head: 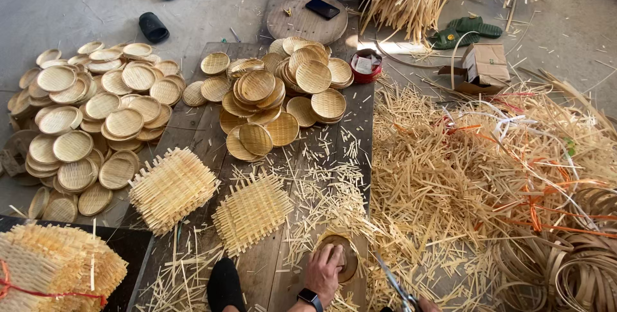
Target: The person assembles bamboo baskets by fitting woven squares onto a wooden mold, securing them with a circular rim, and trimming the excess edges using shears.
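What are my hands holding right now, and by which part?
Left hand presses flat on a round woven disc. Right hand grips scissors by the handles, mostly out of frame.

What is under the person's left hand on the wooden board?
The left hand presses on a round woven disc lying on the wooden board, among cut strips. The hand covers the disc's middle, so its weave there is hidden.

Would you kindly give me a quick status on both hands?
Left hand pressing round woven disc on board. Right hand barely visible, holding scissors. Bamboo trimmings scattered around.
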